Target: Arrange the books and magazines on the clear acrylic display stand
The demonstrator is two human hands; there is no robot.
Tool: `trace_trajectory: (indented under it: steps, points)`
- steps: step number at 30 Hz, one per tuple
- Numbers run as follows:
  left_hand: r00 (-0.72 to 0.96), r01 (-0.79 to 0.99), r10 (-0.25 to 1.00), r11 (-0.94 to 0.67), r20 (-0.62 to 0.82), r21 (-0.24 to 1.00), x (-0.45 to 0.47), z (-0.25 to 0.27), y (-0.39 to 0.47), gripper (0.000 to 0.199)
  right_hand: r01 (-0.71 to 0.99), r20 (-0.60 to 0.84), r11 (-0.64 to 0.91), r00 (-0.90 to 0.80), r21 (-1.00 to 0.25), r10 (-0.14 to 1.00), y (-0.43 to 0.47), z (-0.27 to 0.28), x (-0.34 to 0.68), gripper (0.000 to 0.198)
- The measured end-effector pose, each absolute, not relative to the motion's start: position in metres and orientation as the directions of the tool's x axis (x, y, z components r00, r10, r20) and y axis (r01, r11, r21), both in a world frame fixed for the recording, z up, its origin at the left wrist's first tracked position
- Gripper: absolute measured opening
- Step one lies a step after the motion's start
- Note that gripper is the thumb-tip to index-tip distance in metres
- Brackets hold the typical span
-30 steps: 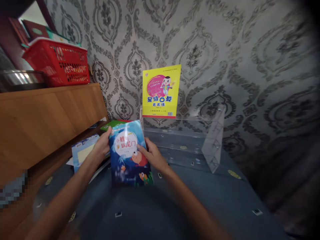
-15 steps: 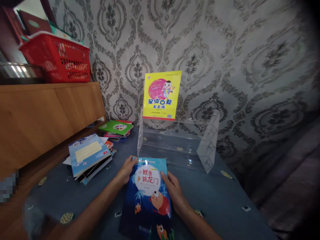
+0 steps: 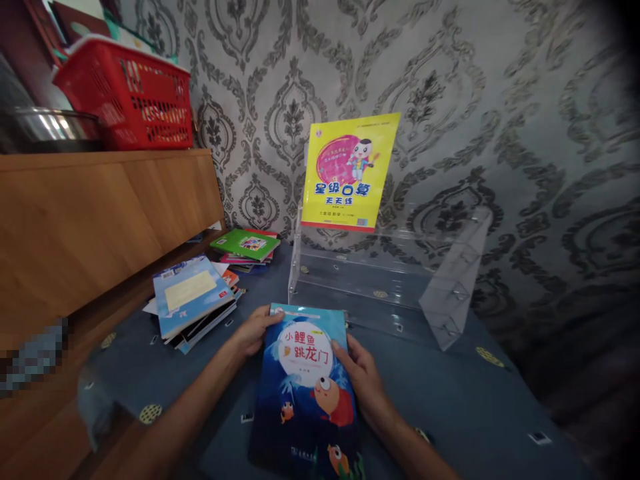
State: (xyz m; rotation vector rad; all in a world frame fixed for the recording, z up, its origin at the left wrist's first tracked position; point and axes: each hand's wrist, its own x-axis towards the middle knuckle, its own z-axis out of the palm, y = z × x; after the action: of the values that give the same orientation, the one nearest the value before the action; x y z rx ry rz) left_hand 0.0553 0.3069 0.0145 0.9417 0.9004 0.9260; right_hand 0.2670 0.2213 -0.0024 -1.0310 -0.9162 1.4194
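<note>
We see a surface covered by a blue cloth point(image 3: 450, 400). On it at 12 o'clock stands a clear rack point(image 3: 400, 287). At 10 o'clock lies a stack of books point(image 3: 193, 303), and beyond it, near the wall, a second stack topped by a green book point(image 3: 245, 245). At 6 o'clock a blue picture book point(image 3: 307, 393) rests on the cloth.

We read 小鲤鱼跳龙门 in red and orange on the white circle of the blue fish book point(image 3: 306, 387); the small publisher line at its bottom edge is too blurred for us. The yellow book point(image 3: 349, 172) upright on the clear acrylic rack point(image 3: 360, 280) carries 星级口算 in blue, 天天练 beneath. Its smaller print, and the covers in the side stacks, we can't make out.
</note>
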Motion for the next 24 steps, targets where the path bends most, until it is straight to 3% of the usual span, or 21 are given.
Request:
trace_trajectory:
  steps: [4,6,8,10,13,16,18,20,24]
  points:
    - [0.136,-0.181,0.991,0.03,-0.005,0.983,0.016,0.093,0.325,0.031,-0.287,-0.047,-0.074,-0.099,-0.955,0.994,0.228,-0.003,0.263,0.049]
    - [-0.046,-0.089,0.972,-0.233,0.23,0.968,-0.008,0.144,0.341,0.027,-0.251,-0.055,-0.085,-0.124,-0.964,0.991,0.23,-0.005,0.263,0.053]
    - [-0.176,0.043,0.841,-0.513,0.512,0.857,-0.027,0.19,0.359,0.023,-0.238,-0.079,-0.111,-0.141,-0.965,0.987,0.231,-0.007,0.264,0.057]
    - [-0.198,0.225,0.643,-0.705,0.74,0.673,-0.036,0.219,0.38,0.025,-0.23,-0.092,-0.126,-0.154,-0.965,0.984,0.231,-0.007,0.265,0.057]
    - [-0.057,0.478,0.453,-0.77,0.89,0.422,-0.033,0.219,0.418,0.032,-0.211,-0.089,-0.125,-0.172,-0.969,0.981,0.229,-0.007,0.266,0.056]
    - [0.147,0.689,0.601,-0.632,0.785,0.355,-0.02,0.172,0.453,0.036,-0.169,-0.077,-0.11,-0.189,-0.98,0.979,0.228,-0.009,0.266,0.06]
    - [0.295,0.867,0.842,-0.434,0.452,0.244,-0.012,0.132,0.47,0.043,-0.128,-0.069,-0.096,-0.2,-0.987,0.977,0.227,-0.012,0.266,0.06]
    - [0.34,0.895,0.899,-0.4,0.276,0.199,-0.008,0.1,0.479,0.041,-0.092,-0.067,-0.088,-0.215,-0.992,0.974,0.228,-0.014,0.266,0.06]
    - [0.38,0.906,0.917,-0.395,0.118,0.152,-0.018,0.085,0.475,0.049,-0.054,-0.07,-0.084,-0.235,-0.995,0.97,0.228,-0.015,0.267,0.063]
